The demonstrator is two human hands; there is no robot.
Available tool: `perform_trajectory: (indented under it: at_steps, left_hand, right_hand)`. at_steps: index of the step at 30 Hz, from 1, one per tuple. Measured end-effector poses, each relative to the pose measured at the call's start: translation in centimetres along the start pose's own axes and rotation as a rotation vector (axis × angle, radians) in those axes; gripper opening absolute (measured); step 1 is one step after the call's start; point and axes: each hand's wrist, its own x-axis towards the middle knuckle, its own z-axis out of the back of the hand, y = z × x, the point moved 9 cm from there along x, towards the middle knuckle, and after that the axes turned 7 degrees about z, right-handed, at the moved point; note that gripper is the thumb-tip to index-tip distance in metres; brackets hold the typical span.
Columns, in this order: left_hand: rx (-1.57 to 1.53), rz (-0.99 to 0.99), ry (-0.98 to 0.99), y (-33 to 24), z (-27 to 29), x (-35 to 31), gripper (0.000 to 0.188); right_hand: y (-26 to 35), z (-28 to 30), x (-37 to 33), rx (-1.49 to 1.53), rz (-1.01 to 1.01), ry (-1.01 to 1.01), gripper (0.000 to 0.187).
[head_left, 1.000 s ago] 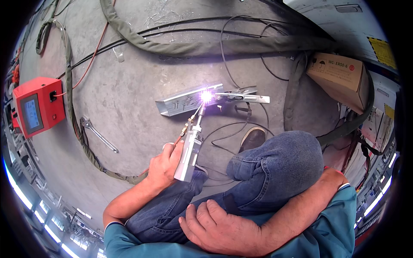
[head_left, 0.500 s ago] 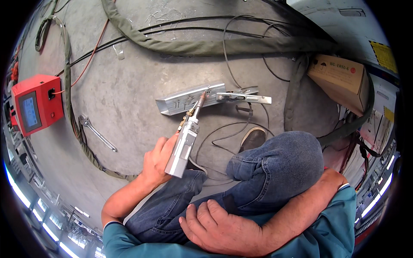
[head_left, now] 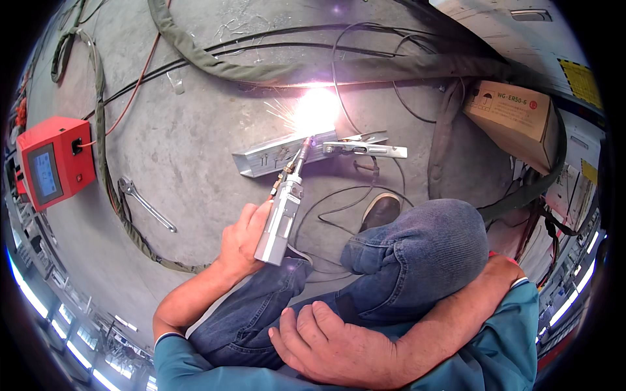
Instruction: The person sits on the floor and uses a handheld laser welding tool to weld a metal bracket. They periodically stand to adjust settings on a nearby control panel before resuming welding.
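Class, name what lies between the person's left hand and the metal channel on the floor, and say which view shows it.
In the head view, a silver torch lies there, slanting from the left hand up toward the metal channel.

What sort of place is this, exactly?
Probably a metalworking shop: the left hand holds a torch to a metal channel, sparks flying; a clamp sits at the channel's end, and a sleeved hose crosses the concrete floor.

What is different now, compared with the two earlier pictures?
The left hand has moved the torch slightly forward since the first picture. A large flare with sparks now shines beyond it, absent in the second. Nothing was grasped or released. The right hand, channel and clamp stayed put.
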Motion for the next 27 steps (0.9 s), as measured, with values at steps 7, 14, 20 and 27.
perform_trajectory:
  at_steps: [7,14,20,27]
  left_hand:
    - [-0.035,-0.041,-0.022,-0.3,0.6,0.4,0.056]
    - [0.016,-0.008,0.022,0.2,-0.1,-0.1,0.059]
    - [0.004,0.066,0.083,0.8,-0.7,-0.7,0.068]
    - [-0.069,-0.062,-0.083,0.2,3.4,-1.2,0.061]
  right_hand:
    - [0.0,-0.2,-0.5,0.301,0.05,0.135,0.024]
    - [0.2,-0.2,-0.2,0.266,0.042,0.158,0.025]
    - [0.6,-0.2,-0.3,0.271,0.036,0.138,0.021]
    - [1.3,-1.1,-0.7,0.16,0.256,0.226,0.043]
